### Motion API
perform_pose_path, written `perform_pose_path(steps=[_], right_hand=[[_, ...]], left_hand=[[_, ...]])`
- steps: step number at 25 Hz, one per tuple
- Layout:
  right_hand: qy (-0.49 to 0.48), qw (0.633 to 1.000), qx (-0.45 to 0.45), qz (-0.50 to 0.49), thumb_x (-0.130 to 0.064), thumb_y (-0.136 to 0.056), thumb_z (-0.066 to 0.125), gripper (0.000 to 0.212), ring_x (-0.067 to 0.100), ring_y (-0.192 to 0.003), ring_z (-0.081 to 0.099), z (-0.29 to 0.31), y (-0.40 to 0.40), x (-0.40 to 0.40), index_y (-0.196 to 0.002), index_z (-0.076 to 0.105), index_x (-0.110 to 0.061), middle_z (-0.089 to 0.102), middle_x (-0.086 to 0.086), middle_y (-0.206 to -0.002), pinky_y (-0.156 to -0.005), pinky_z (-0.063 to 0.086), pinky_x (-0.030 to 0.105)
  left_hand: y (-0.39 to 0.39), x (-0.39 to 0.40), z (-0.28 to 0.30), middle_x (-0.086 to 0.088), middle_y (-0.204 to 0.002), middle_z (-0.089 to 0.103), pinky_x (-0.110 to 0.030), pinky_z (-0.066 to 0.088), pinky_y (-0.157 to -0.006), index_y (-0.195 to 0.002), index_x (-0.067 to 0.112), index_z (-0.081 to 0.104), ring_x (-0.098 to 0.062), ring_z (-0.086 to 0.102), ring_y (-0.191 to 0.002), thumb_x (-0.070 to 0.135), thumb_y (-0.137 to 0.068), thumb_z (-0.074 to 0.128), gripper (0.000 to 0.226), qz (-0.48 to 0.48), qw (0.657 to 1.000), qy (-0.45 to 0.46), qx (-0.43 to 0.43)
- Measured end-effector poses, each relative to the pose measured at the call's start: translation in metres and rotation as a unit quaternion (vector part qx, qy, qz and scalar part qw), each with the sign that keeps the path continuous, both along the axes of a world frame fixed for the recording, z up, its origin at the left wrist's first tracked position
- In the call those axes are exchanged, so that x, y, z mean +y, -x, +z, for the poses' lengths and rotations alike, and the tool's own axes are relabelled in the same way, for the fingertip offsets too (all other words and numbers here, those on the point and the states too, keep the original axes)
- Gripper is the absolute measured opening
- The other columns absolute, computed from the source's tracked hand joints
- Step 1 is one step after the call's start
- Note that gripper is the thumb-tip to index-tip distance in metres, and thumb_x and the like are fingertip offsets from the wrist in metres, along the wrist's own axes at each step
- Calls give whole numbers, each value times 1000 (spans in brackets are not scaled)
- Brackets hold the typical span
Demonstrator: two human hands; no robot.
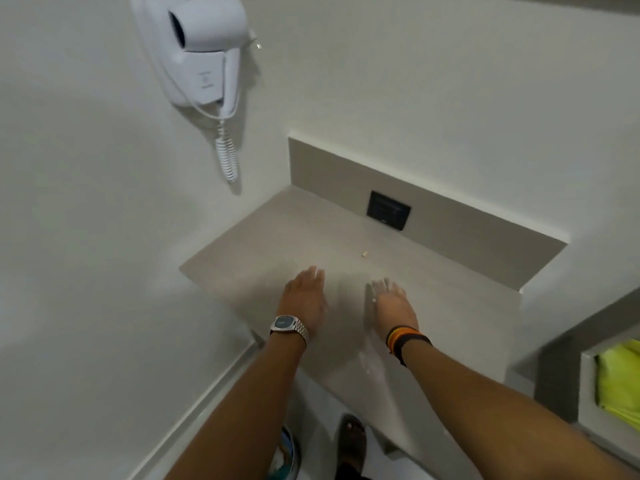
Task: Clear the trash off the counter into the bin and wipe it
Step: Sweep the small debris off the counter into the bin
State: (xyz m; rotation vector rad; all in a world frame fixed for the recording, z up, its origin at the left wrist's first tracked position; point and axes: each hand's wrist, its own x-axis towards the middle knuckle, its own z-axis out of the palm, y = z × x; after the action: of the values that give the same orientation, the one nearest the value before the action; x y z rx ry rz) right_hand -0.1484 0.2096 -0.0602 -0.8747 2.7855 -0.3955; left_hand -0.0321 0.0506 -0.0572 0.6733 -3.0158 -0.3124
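Both hands are stretched out over a beige counter (450, 289) set into the corner of a pale room. The left hand (304, 299) lies palm down with its fingers straight and close together, holding nothing; a silver metal-band watch (288, 326) sits on that wrist, its dark face too blurred to read any brand or time. The right hand (393, 304) is also flat and empty, fingers extended and slightly spread (motion blur softens their tips, so whether they touch the surface or hover just above it cannot be told). On the right wrist are stacked bands (407, 337) in black, orange and yellow. The only trash in sight is a small tan crumb (364, 253), lying alone on the counter beyond both hands and near the backsplash. In the backsplash above it sits a black wall socket (389, 210); faint lettering shows on its plate but is not legible. A white wall-mounted hair dryer (204, 46) hangs on the left wall in its cradle, its coiled cord (227, 157) dangling below; small grey marks on the cradle cannot be read. At the right edge a grey bin (588, 382) holds a bright yellow-green liner (620, 382). Below the counter edge a foot in a dark sandal (351, 441) stands on the floor.
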Motion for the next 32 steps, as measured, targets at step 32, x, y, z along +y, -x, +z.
perform_pose_path(steps=[32], right_hand=[[83,988,-48,120,-14,-98,42,24,32,-93,63,-14,-76,-95,-112,62,-15,67,10,-102,-82,52,42]], left_hand=[[-40,-58,-7,-8,-89,78,-39,60,-75,-97,17,66,-33,73,-86,31,-82,68,21,249,944,-193,100]])
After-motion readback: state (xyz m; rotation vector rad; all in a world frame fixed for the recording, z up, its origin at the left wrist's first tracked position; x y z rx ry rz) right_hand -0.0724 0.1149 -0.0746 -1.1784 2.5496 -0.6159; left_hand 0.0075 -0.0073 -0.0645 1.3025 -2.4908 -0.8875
